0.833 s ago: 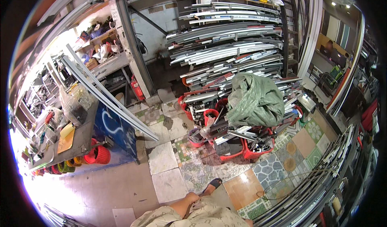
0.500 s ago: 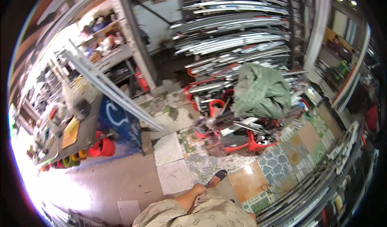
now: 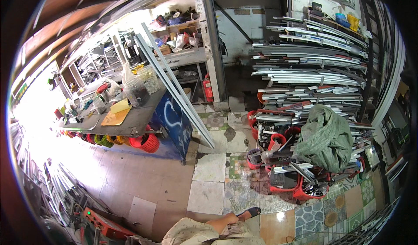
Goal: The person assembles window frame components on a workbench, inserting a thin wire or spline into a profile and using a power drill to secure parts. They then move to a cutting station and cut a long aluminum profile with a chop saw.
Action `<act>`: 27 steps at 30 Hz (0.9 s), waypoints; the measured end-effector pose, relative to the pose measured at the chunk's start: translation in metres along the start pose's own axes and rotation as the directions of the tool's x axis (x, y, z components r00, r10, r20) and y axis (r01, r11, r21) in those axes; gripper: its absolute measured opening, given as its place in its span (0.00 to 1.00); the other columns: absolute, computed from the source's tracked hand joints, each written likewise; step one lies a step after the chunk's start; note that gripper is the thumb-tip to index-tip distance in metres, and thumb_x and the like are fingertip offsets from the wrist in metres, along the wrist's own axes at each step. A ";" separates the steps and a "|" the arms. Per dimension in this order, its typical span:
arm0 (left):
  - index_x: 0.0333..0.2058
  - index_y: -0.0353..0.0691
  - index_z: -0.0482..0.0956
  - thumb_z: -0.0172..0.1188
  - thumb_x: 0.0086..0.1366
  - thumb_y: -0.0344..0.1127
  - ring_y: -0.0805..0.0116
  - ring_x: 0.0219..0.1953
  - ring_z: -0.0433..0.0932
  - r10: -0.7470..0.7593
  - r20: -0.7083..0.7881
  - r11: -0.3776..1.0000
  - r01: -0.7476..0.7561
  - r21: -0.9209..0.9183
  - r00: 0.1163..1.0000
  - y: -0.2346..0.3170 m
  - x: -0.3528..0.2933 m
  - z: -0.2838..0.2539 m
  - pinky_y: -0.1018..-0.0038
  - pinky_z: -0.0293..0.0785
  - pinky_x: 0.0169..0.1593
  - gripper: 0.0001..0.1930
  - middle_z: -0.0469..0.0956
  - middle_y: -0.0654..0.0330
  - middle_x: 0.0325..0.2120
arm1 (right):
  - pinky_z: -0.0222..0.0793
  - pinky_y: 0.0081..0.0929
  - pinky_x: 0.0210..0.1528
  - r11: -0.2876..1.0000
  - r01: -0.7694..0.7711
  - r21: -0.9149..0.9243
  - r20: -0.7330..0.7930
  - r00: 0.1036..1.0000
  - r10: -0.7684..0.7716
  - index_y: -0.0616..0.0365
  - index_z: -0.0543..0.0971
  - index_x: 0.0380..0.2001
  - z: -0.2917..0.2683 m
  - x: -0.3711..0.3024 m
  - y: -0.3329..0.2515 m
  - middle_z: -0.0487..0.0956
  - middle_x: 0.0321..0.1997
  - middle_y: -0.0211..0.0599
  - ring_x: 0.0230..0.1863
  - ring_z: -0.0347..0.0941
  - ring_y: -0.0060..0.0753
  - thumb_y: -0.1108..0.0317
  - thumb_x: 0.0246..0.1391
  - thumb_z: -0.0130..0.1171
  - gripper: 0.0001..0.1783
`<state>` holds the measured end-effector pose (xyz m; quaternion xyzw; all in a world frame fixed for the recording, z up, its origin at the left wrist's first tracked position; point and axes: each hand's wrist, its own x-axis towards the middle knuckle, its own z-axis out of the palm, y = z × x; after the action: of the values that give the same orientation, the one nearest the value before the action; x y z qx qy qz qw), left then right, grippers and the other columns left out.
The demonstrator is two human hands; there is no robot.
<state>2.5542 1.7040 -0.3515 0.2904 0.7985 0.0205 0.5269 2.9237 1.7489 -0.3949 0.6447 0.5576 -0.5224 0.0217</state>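
Note:
Neither of my hands shows. At the bottom, my patterned beige shorts (image 3: 196,229) and a bare leg are in view, with a dark sandal (image 3: 253,211) on the foot. Left of centre stands a workbench (image 3: 146,127) with a blue end panel. On it lie yellow and orange sheets (image 3: 116,116) and clear plastic tubs (image 3: 136,94). Two long pale metal profiles (image 3: 176,90) lean against its end, their feet on the tiles.
A rack (image 3: 309,77) of long metal profiles fills the back right. Before it, a green tarp bundle (image 3: 326,138) lies over red baskets (image 3: 283,188) of offcuts. More profiles (image 3: 65,188) stand at the left. A red fire extinguisher (image 3: 207,88) hangs by a post.
My view has turned left, so the bench, rack and tarp sit further right in the picture. A red machine with a green light has come in at the lower left.

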 end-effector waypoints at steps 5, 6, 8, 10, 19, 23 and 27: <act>0.49 0.27 0.88 0.64 0.59 0.49 0.43 0.54 0.87 -0.084 0.062 0.995 0.087 -0.047 0.995 -0.008 0.006 0.005 0.54 0.84 0.56 0.29 0.85 0.35 0.52 | 0.81 0.39 0.40 0.998 0.045 -0.044 0.029 0.999 -0.044 0.62 0.89 0.44 -0.004 0.017 -0.019 0.89 0.37 0.42 0.38 0.87 0.42 0.59 0.62 0.67 0.17; 0.47 0.27 0.88 0.65 0.59 0.51 0.43 0.53 0.87 0.024 -0.027 0.995 -0.021 0.097 0.999 -0.009 0.009 0.006 0.53 0.83 0.54 0.29 0.86 0.36 0.52 | 0.81 0.38 0.40 0.998 0.039 -0.043 0.031 0.999 -0.038 0.62 0.89 0.44 -0.007 0.016 -0.018 0.89 0.37 0.42 0.38 0.87 0.42 0.59 0.62 0.67 0.17; 0.46 0.28 0.89 0.66 0.59 0.52 0.42 0.52 0.87 0.120 -0.059 0.974 -0.106 0.200 0.991 -0.013 0.017 0.005 0.53 0.83 0.53 0.29 0.86 0.36 0.51 | 0.81 0.38 0.40 0.998 0.040 -0.057 0.043 0.998 -0.038 0.62 0.88 0.44 -0.010 0.017 -0.018 0.89 0.37 0.42 0.38 0.87 0.41 0.59 0.62 0.67 0.16; 0.47 0.29 0.89 0.66 0.61 0.54 0.41 0.52 0.87 0.119 -0.018 0.969 -0.112 0.220 0.993 -0.019 0.027 0.000 0.53 0.83 0.53 0.30 0.85 0.36 0.52 | 0.81 0.38 0.39 0.997 0.038 -0.066 0.056 0.998 -0.035 0.62 0.88 0.44 -0.011 0.016 -0.014 0.88 0.36 0.41 0.37 0.87 0.40 0.59 0.62 0.67 0.16; 0.44 0.38 0.90 0.56 0.73 0.54 0.46 0.45 0.88 0.113 -0.072 0.986 -0.103 0.128 0.991 -0.071 0.077 -0.110 0.54 0.83 0.50 0.24 0.88 0.43 0.39 | 0.81 0.37 0.38 0.973 0.090 -0.213 0.124 0.990 -0.064 0.62 0.88 0.43 0.001 0.026 -0.030 0.88 0.35 0.38 0.36 0.86 0.37 0.60 0.62 0.66 0.16; 0.41 0.42 0.90 0.55 0.73 0.48 0.53 0.39 0.89 0.183 -0.190 0.968 -0.211 -0.136 0.965 -0.125 0.088 -0.187 0.59 0.85 0.41 0.19 0.88 0.50 0.31 | 0.82 0.37 0.37 0.475 0.630 -0.614 0.385 0.765 -0.517 0.62 0.87 0.43 0.023 0.086 -0.121 0.87 0.35 0.37 0.36 0.86 0.35 0.60 0.62 0.65 0.16; 0.36 0.41 0.88 0.57 0.72 0.45 0.68 0.32 0.88 -0.067 -0.222 0.860 -0.057 -0.508 0.973 -0.202 0.072 -0.268 0.67 0.84 0.30 0.16 0.87 0.57 0.28 | 0.78 0.37 0.31 0.999 -0.032 -0.038 0.147 0.988 0.037 0.58 0.87 0.45 0.077 0.188 -0.291 0.88 0.38 0.39 0.33 0.86 0.39 0.62 0.64 0.63 0.13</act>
<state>2.2168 1.6448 -0.3610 0.1338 0.8211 0.2637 0.4882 2.6262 1.9420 -0.3996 0.6133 0.5526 -0.5582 0.0836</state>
